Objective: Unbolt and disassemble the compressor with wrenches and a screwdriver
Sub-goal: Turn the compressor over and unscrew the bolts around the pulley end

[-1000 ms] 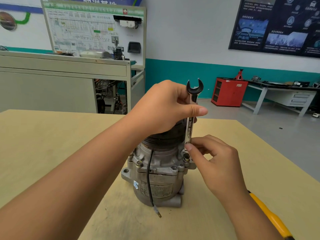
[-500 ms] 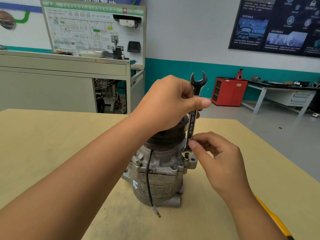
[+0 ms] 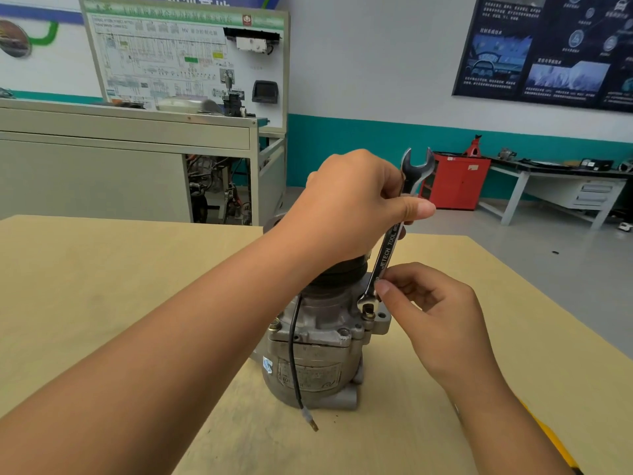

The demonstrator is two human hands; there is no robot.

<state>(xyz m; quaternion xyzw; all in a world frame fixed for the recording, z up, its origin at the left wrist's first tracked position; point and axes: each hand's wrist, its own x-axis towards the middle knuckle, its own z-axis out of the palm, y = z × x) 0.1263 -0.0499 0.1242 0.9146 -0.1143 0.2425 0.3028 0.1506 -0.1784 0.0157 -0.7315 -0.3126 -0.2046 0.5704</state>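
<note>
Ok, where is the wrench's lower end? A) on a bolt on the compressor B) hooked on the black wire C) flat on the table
A: the wrench, held in the left hand and right hand, has its lower end on a bolt on the compressor.

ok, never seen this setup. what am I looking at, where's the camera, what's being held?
No robot here. One camera worn on a person's head looks forward and down at their two bare hands. A metal compressor stands upright on a tan table, with a black wire hanging down its front. The left hand grips the upper shaft of an open-ended wrench, and the right hand pinches its lower shaft. The wrench's lower end sits on a bolt on the compressor. A yellow handle shows at lower right, partly hidden.
</note>
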